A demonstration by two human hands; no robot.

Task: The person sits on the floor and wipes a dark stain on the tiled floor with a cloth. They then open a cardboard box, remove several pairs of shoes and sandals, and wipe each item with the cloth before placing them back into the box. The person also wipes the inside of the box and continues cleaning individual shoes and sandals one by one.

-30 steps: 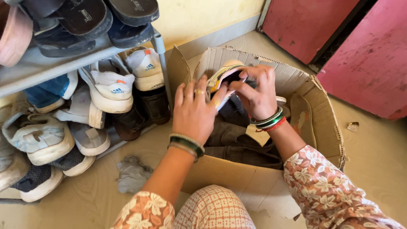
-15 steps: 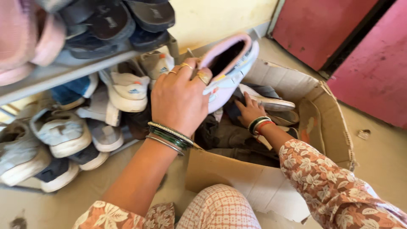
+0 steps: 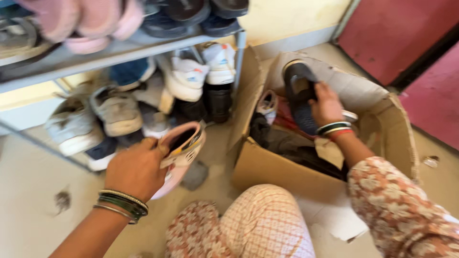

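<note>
Left hand (image 3: 136,169) gripping pink shoe (image 3: 179,155), toe down-left, opening up-right

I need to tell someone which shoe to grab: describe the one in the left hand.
Start at the metal shoe rack; on the floor before it, the left hand grips a pale pink clog. Unlike the racked sneakers, it has a dark opening and is lifted.

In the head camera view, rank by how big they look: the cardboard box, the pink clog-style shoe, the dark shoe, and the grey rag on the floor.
1. Brown cardboard box
2. Pink clog-style shoe in the left hand and dark blue-black shoe in the right hand: alike; the clog is nearer and partly covered
3. Grey rag
</note>
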